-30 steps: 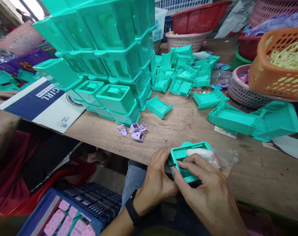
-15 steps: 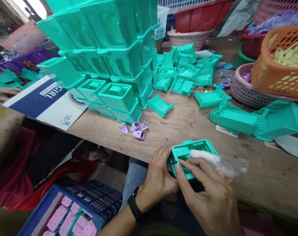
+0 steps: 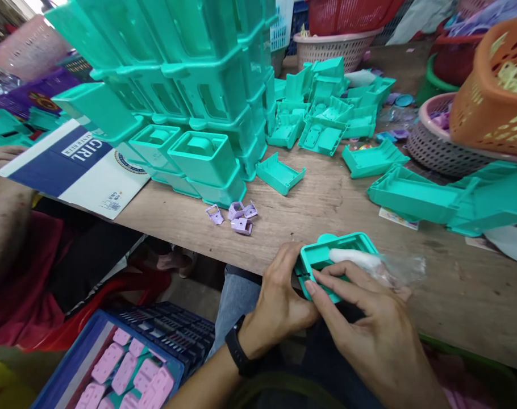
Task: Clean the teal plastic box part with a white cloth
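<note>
Up close, a wooden tabletop (image 3: 326, 210) fills the view, and on its left side rises a tall stack of teal plastic housings (image 3: 186, 74), leaning a little toward the near edge. If a sleeve or elbow knocks it, that stack looks likely to slide. Baskets stand along the far right, an orange basket (image 3: 492, 108) the nearest, and loose teal shells (image 3: 326, 122) lie scattered between. A printed card (image 3: 75, 167) lies at the left, and another person's arm (image 3: 3, 221) shows beside it. Below the tabletop, a blue crate (image 3: 126, 363) holds pink pieces. 4 small lilac clips (image 3: 235, 216) lie near the front edge, close enough to be swept off.

At that front edge sits the teal tray part (image 3: 333, 258), hanging partly over the lip, with a white piece in clear film (image 3: 369, 264) lying on it. Should either hand let go, I judge the part could tip into the lap.

The left hand (image 3: 279, 301), a black watch at its wrist, curls around the part's left end, its grip closed with thumb and fingers pinching the wall. The right hand (image 3: 365, 329) arches over the near side, palm down, fingertips pressed on the rim, its grip also closed on the part.
</note>
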A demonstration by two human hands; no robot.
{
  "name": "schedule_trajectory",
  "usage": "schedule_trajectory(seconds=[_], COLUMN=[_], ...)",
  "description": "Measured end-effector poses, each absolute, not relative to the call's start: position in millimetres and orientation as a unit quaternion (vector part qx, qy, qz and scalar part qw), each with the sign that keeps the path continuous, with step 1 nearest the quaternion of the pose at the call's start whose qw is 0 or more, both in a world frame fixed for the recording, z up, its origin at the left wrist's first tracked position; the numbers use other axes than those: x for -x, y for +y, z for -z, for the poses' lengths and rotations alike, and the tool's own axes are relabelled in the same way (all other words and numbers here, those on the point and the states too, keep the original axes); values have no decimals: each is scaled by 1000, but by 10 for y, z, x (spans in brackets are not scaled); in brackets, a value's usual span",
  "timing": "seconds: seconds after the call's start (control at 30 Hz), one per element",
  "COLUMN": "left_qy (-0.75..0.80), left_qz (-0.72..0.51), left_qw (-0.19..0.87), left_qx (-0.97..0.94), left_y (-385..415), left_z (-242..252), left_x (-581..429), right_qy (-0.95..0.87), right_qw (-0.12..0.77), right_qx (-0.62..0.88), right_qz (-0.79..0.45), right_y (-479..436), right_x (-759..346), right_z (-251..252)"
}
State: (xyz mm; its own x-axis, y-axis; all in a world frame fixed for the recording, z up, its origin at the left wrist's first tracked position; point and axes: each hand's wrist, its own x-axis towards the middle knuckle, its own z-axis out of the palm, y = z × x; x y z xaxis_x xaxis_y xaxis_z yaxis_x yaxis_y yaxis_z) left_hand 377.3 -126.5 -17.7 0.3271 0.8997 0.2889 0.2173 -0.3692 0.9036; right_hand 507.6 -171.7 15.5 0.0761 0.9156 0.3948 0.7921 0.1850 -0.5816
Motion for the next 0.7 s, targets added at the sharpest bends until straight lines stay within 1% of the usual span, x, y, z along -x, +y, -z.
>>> schedule_trajectory(seconds=[0.1, 0.27, 0.33, 0.43, 0.5, 0.6, 0.7], left_qy=[398, 417, 417, 417, 418, 394, 367], left_qz=[-432, -423, -416, -405, -400, -411, -421], left_qw=[388, 385, 387, 401, 406, 405, 406], left_qx=[-710, -707, -709, -708, -707, -715, -723], left_y=[-1265, -1263, -1255, -1235, -1223, -1213, -1212], left_z=[170, 179, 183, 187, 193, 210, 227], left_x=[-3787, -3784, -3773, -3749, -3729, -3699, -3686], right_qy=[-678, -676, -673, -670, -696, -751, -753], right_qw=[362, 382, 412, 449, 423, 321, 235], right_qx=[631, 623, 610, 591, 579, 575, 609], right_qz=[-102, -96, -72, -1, 35, 54, 84], right_y=[-1689, -1695, -1715, -1707, -1661, -1555, -1455], right_x=[-5073, -5064, -5129, -5274, -5316, -5203, -4993], right_z=[-172, -127, -133, -190, -222, -206, -154])
